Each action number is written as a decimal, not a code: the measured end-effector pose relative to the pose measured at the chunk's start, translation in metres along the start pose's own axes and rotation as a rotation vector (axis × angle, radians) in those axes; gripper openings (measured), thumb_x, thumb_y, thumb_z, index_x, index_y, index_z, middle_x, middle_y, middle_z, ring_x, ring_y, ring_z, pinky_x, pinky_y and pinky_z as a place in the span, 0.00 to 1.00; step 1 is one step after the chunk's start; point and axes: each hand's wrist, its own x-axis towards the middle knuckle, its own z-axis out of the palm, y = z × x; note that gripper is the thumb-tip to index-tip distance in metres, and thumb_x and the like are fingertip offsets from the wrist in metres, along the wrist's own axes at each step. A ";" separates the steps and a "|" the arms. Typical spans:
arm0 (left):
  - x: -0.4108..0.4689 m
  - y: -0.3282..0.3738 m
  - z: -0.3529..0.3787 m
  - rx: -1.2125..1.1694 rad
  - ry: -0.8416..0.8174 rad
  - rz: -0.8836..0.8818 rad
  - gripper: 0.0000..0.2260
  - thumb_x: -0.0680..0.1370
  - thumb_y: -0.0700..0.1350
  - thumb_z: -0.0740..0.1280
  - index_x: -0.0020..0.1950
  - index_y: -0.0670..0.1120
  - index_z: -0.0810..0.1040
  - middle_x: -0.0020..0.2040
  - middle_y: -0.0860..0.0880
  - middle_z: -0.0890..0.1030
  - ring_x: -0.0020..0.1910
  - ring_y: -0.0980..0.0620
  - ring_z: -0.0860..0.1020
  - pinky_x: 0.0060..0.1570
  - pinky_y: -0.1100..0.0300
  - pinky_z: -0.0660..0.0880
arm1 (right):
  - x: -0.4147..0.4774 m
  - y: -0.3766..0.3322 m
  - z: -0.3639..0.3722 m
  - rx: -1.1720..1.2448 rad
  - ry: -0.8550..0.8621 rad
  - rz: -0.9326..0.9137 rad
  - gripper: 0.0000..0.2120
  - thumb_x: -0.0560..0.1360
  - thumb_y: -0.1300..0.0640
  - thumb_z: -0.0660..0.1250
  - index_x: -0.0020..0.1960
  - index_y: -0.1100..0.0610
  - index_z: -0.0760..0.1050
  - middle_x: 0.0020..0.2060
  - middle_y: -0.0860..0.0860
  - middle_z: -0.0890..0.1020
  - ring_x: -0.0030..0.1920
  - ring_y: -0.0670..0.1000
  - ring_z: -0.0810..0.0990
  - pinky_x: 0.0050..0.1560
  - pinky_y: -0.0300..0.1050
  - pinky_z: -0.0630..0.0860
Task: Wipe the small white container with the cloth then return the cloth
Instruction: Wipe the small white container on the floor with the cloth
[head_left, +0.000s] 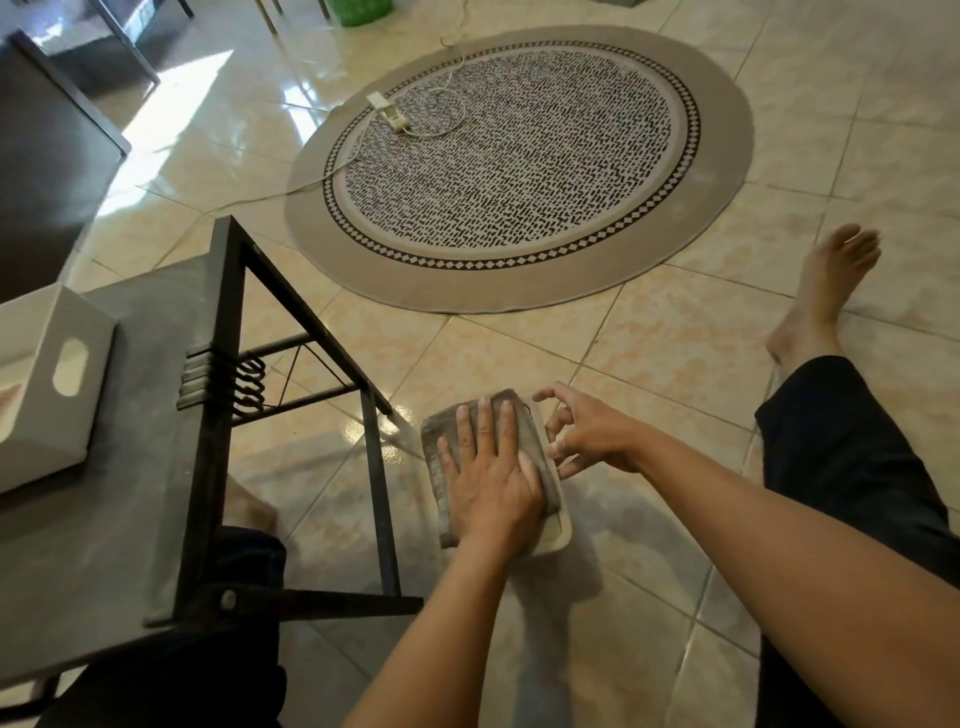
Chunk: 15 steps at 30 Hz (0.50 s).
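A small white container (558, 535) is held above the tiled floor, mostly covered by a grey cloth (436, 452). My left hand (491, 480) lies flat on the cloth with fingers spread, pressing it against the container. My right hand (587, 431) grips the container's right edge with curled fingers. Only the container's lower right rim and a strip of its right side show.
A low grey table (130, 519) with a black metal frame stands at the left, carrying a white box (47, 384) with a handle slot. A round patterned rug (519, 166) with a power strip (387, 109) and cable lies ahead. My leg and bare foot (826, 291) stretch out at the right.
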 end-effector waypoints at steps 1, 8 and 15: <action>-0.004 0.000 0.000 -0.001 -0.008 -0.016 0.29 0.81 0.55 0.41 0.78 0.51 0.31 0.77 0.49 0.28 0.75 0.46 0.27 0.75 0.40 0.36 | 0.001 0.001 0.000 0.006 0.006 0.000 0.32 0.72 0.77 0.65 0.69 0.53 0.65 0.44 0.58 0.73 0.41 0.53 0.78 0.37 0.49 0.85; 0.017 0.007 -0.002 0.022 -0.012 0.103 0.29 0.82 0.53 0.45 0.79 0.51 0.34 0.80 0.48 0.35 0.77 0.46 0.31 0.74 0.43 0.33 | 0.002 0.001 0.000 -0.005 0.002 0.003 0.33 0.71 0.79 0.61 0.66 0.49 0.66 0.44 0.58 0.77 0.42 0.53 0.81 0.42 0.55 0.85; -0.007 0.015 0.002 0.047 -0.050 0.019 0.33 0.74 0.57 0.34 0.78 0.48 0.31 0.77 0.45 0.28 0.75 0.43 0.28 0.74 0.39 0.35 | 0.004 -0.002 0.001 -0.027 0.013 0.016 0.34 0.70 0.78 0.63 0.70 0.51 0.65 0.42 0.56 0.75 0.39 0.52 0.80 0.40 0.54 0.85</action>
